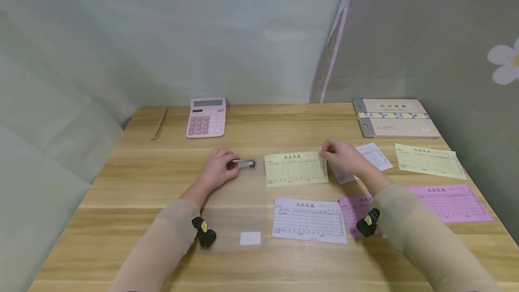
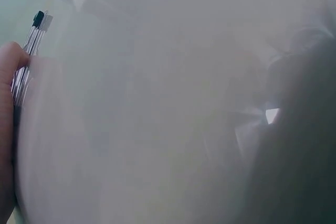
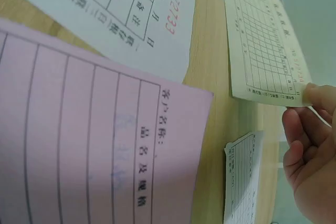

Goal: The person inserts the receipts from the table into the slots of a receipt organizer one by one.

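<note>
My left hand [image 1: 216, 171] grips the metal clip [image 1: 245, 163] at the top of a see-through clipboard [image 1: 231, 213]. In the left wrist view the thumb lies against the clip [image 2: 29, 59], and the hazy clear board [image 2: 136, 119] fills most of the picture. The right hand [image 1: 344, 157] pinches the upper right corner of a yellow receipt slip [image 1: 296, 170] between thumb and fingers. That slip [image 3: 262, 40] is tilted up off the table in the right wrist view. Its left edge lies close beside the clipboard.
Around the right arm are a white slip [image 1: 310, 221], pink slips [image 1: 452, 203], another white slip [image 1: 375, 157] and a second yellow slip [image 1: 430, 161]. A pink calculator [image 1: 207, 118], a thin brown stick [image 1: 160, 124] and an account book [image 1: 395, 118] lie along the back. The clipboard bears a white label [image 1: 250, 238].
</note>
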Action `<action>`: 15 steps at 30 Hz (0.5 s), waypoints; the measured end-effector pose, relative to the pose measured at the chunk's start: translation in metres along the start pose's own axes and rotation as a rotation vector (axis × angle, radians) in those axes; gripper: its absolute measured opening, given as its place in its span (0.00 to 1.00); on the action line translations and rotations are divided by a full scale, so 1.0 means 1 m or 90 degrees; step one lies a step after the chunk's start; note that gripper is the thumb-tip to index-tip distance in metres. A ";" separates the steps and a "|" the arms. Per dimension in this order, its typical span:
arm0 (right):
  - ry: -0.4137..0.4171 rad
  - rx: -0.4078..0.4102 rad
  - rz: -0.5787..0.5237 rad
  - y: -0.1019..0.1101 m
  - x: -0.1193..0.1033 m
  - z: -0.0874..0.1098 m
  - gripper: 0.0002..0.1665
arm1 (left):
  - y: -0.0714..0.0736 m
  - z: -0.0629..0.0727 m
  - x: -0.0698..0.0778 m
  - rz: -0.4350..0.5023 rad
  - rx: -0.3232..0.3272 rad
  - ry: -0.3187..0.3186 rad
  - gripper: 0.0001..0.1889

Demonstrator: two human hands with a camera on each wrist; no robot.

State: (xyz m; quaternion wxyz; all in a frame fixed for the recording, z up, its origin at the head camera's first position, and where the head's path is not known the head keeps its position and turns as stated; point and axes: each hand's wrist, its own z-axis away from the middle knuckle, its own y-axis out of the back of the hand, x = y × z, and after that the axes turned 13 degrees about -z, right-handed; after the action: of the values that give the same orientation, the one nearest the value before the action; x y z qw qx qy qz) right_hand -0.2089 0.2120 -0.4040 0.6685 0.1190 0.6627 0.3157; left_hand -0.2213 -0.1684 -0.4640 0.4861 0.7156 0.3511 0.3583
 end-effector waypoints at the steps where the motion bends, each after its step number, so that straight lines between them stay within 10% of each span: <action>1: -0.003 0.004 -0.003 0.000 0.000 0.000 0.08 | 0.000 0.000 0.000 -0.002 0.002 -0.002 0.17; 15: 0.033 0.015 -0.129 0.007 -0.019 0.004 0.12 | -0.004 0.003 0.001 0.006 0.035 -0.002 0.16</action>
State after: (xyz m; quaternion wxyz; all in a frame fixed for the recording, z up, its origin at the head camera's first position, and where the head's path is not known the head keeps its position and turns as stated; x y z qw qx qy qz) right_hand -0.2057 0.2070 -0.3839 0.6781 0.0507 0.6923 0.2415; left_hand -0.2188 -0.1673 -0.4685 0.4653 0.7306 0.3569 0.3497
